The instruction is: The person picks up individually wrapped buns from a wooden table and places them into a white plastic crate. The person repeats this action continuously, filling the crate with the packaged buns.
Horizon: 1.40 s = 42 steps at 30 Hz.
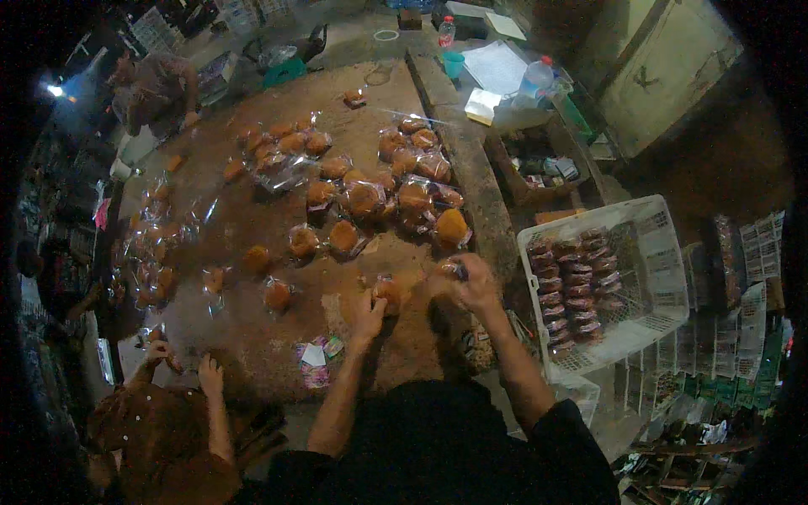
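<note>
A round brown bun in clear wrapping [386,289] lies on the brown tabletop in front of me. My left hand [368,316] is closed on its near left side, with fingers and thumb against it. To the right, my right hand [476,286] is raised a little over the table, its fingers pinched together. A small dark, shiny piece [453,268] shows at those fingertips; what it is cannot be made out. Just beyond sits another wrapped bun [453,228]. Several more wrapped buns [364,199] are heaped farther off, some with dark labels.
At my right stands a white plastic crate [667,292] with rows of wrapped buns. Small colourful packets [315,355] lie near my left forearm. A co-worker's hands [212,375] work at the lower left; another person [156,91] leans in at the far left. Bottles [536,77] stand beyond.
</note>
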Motion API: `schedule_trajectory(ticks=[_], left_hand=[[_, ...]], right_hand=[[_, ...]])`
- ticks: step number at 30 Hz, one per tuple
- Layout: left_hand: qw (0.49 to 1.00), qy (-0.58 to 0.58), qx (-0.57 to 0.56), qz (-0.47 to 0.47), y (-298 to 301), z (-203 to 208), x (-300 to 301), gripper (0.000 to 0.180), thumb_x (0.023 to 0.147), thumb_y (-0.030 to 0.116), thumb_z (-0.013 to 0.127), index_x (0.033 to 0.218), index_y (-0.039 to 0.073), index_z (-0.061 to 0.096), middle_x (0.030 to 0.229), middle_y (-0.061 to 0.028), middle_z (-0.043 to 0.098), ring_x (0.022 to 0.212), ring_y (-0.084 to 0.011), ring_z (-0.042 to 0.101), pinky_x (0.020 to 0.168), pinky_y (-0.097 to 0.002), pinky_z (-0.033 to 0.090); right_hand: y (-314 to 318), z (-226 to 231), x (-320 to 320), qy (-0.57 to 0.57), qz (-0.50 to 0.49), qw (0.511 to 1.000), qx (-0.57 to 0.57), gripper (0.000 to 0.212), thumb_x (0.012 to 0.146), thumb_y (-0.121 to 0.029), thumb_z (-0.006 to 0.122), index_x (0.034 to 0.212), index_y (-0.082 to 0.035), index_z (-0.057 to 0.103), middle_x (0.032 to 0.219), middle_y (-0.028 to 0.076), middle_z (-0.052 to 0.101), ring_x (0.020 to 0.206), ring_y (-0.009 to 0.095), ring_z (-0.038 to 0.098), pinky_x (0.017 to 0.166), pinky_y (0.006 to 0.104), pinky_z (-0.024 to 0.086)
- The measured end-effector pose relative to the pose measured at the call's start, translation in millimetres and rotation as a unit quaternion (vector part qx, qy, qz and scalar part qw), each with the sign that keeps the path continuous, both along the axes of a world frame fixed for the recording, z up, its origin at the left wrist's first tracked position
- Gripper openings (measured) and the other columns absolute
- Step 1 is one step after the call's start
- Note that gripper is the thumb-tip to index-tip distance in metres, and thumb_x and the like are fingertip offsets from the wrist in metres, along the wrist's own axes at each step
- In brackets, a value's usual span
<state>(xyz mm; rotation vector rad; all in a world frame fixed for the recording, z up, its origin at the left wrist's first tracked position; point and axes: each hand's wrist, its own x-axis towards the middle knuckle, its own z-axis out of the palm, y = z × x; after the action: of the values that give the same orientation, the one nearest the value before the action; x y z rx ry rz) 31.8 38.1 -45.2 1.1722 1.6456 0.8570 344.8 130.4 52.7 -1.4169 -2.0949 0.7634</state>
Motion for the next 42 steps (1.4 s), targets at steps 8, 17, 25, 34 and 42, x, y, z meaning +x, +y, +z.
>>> schedule_trajectory(ticks=[8, 17, 25, 34, 42], left_hand=[[0.993, -0.04, 0.004, -0.115, -9, 60, 28, 0.046, 0.107, 0.027, 0.057, 0.147, 0.003, 0.055, 0.131, -0.0176, 0.067, 0.124, -0.0302, 0.064, 0.109, -0.0427, 0.048], [0.96, -0.147, -0.02, -0.239, -5, 173, 88, 0.079, 0.093, 0.016, 0.081, 0.159, 0.004, 0.039, 0.149, -0.0137, 0.054, 0.132, -0.028, 0.06, 0.107, -0.0389, 0.053], [0.937, -0.123, 0.207, -0.255, 28, 232, 179, 0.07, 0.092, 0.004, 0.076, 0.155, 0.006, 0.046, 0.147, -0.0179, 0.057, 0.128, -0.0337, 0.062, 0.104, -0.0449, 0.055], [0.711, 0.129, 0.434, -0.538, 58, 279, 300, 0.071, 0.088, 0.017, 0.077, 0.154, 0.014, 0.052, 0.154, -0.0185, 0.05, 0.131, -0.0419, 0.054, 0.108, -0.0552, 0.046], [0.66, 0.034, 0.391, -0.641, 129, 262, 421, 0.089, 0.081, 0.029, 0.087, 0.16, 0.018, 0.047, 0.159, -0.0154, 0.046, 0.148, -0.042, 0.042, 0.123, -0.0563, 0.034]], right_hand=[[-35, -17, -30, 0.143, 0.217, 0.962, -0.086, 0.056, 0.089, -0.016, 0.076, 0.141, -0.004, 0.06, 0.131, 0.016, 0.064, 0.129, 0.029, 0.059, 0.109, 0.041, 0.049], [-70, 31, 5, 0.218, 0.059, 0.965, -0.134, 0.083, 0.089, -0.023, 0.078, 0.163, -0.014, 0.042, 0.148, 0.015, 0.053, 0.134, 0.031, 0.054, 0.106, 0.0442, 0.052], [-122, 148, 51, 0.379, -0.169, 0.899, -0.138, 0.063, 0.107, -0.029, 0.058, 0.165, -0.015, 0.037, 0.14, 0.018, 0.063, 0.134, 0.031, 0.059, 0.114, 0.0433, 0.044], [-168, 166, 125, 0.473, -0.36, 0.803, -0.047, 0.09, 0.086, -0.038, 0.092, 0.158, -0.01, 0.046, 0.146, 0.011, 0.062, 0.131, 0.024, 0.06, 0.115, 0.0409, 0.046], [-223, 151, 213, 0.276, -0.661, 0.689, 0.108, 0.086, 0.079, -0.035, 0.097, 0.149, -0.003, 0.058, 0.133, 0.011, 0.071, 0.118, 0.026, 0.069, 0.101, 0.0399, 0.057]])
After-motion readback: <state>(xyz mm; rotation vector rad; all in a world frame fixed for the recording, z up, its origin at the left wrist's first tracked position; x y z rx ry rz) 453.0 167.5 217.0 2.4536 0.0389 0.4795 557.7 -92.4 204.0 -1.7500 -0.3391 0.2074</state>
